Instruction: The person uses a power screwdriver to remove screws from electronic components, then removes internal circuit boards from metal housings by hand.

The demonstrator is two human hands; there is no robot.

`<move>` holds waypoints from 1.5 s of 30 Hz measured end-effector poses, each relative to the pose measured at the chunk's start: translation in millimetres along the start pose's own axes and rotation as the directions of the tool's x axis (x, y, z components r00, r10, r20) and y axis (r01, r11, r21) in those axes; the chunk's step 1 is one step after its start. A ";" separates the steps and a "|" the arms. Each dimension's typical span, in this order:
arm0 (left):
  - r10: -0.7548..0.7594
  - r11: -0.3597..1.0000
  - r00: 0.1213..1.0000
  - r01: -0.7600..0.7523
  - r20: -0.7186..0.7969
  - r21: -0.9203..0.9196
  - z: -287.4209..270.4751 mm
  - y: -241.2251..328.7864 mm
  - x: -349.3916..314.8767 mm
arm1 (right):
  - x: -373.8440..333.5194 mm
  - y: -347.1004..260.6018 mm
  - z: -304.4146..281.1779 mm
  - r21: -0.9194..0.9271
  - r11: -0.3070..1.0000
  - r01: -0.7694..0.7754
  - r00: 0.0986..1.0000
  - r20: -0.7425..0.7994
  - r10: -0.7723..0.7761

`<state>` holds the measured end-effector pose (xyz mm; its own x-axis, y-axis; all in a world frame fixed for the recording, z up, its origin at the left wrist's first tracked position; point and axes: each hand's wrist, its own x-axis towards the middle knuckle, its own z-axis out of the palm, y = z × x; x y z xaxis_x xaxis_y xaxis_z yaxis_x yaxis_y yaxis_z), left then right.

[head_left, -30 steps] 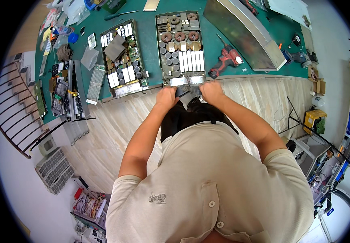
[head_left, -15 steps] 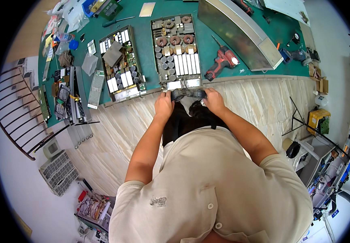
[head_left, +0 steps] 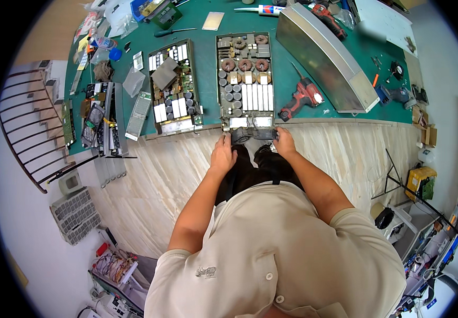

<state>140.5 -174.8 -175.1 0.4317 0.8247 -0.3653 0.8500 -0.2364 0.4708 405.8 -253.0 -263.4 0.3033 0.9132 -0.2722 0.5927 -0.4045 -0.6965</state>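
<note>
Dark fan unit (head_left: 255,134) at near end of open chassis (head_left: 246,79), right end held by fingers of my right hand (head_left: 285,142), left end by my left hand (head_left: 222,153), its grip I cannot tell

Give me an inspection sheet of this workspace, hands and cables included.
Surface: green table, crowded along its left side.
Work items: open unit at the near edge, dark part at its near end.
Clutter: red drill and metal casing right of the unit; screwdriver beyond a second unit.
Hands: left hand at the dark part's left end, right hand at its right end; grip unclear.
Cables: tangled wires, lower left.
Surroundings: stairs left, yellow box right, marbled floor.
</note>
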 end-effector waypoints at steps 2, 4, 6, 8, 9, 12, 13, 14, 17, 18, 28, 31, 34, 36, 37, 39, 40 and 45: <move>0.001 1.000 1.000 -0.001 -0.006 -0.013 -6.1 -6.8 -13.4 | 2.5 6.5 6.7 0.045 0.999 -0.027 1.000 0.013 0.026; 0.005 0.997 0.999 -0.009 -0.054 -0.071 -13.3 -17.2 -27.7 | 3.7 13.9 9.8 0.086 0.996 -0.012 1.000 0.013 0.011; -0.026 0.990 0.996 0.015 -0.081 -0.138 -25.0 -30.3 -40.2 | 4.5 9.3 10.2 0.113 0.992 -0.063 0.998 0.034 0.059; -0.094 0.977 0.991 0.074 -0.090 -0.201 -39.2 -43.0 -44.3 | 5.2 10.7 11.4 0.096 0.993 -0.063 0.997 0.039 0.059; -0.126 0.968 0.988 0.101 -0.094 -0.230 -46.9 -51.0 -44.6 | 4.8 12.6 10.5 0.112 0.992 -0.054 0.998 0.049 0.049; -0.144 0.964 0.973 0.097 -0.179 -0.248 -71.0 -90.7 -32.1 | 2.8 8.8 10.7 0.120 0.986 -0.118 0.989 0.099 0.107; -0.128 0.972 0.970 0.082 -0.205 -0.220 -81.9 -111.9 -23.1 | 1.4 6.3 12.2 0.111 0.981 -0.160 0.982 0.118 0.147; -0.104 0.978 0.968 0.059 -0.227 -0.200 -90.8 -128.6 -9.8 | 0.9 8.3 14.2 0.100 0.975 -0.197 0.978 0.096 0.188; 0.018 0.991 0.932 -0.065 -0.362 -0.117 -140.3 -155.1 42.5 | -4.5 17.3 26.0 0.068 0.943 -0.325 0.945 -0.008 0.326; 0.071 0.991 0.909 -0.110 -0.411 -0.073 -154.2 -166.4 60.2 | -12.1 18.8 28.6 0.057 0.925 -0.375 0.925 -0.049 0.378; 0.156 0.966 0.972 -0.113 -0.175 0.234 -262.6 -184.2 207.6 | -122.5 19.6 100.7 0.258 0.707 -0.659 0.695 -0.150 0.703; 0.180 0.967 0.973 -0.148 -0.145 0.208 -263.2 -192.7 219.1 | -150.0 -39.5 118.2 0.335 0.597 -0.729 0.624 -0.035 0.781; 0.178 0.974 0.978 -0.159 -0.110 0.164 -255.2 -198.9 226.8 | -167.9 -85.2 119.7 0.381 0.431 -0.818 0.495 0.086 0.865; 0.203 0.970 0.972 -0.184 -0.119 0.157 -250.9 -196.9 231.3 | -178.4 -94.7 120.6 0.404 0.367 -0.838 0.443 0.108 0.890; 0.219 0.972 0.966 -0.204 -0.136 0.118 -252.1 -197.7 232.6 | -179.5 -97.5 120.2 0.403 0.352 -0.845 0.431 0.123 0.894; 0.176 0.982 0.979 -0.181 -0.101 -0.045 -265.4 -192.0 235.6 | -176.8 -108.2 116.2 0.416 0.327 -0.848 0.413 0.132 0.901; 0.155 0.978 0.985 -0.165 -0.080 -0.127 -269.8 -190.9 237.3 | -171.6 -111.2 113.3 0.424 0.331 -0.843 0.419 0.131 0.899; 0.016 0.441 0.938 0.305 0.348 -0.844 -302.6 -214.4 234.1 | -135.9 -136.5 105.0 0.490 0.345 -0.800 0.466 0.147 0.872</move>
<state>-32.1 224.4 -118.5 0.5232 0.5909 -0.6141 0.2516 0.5814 0.7738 205.3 -316.6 -201.0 0.5485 0.0803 -0.8323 -0.4042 -0.8459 -0.3480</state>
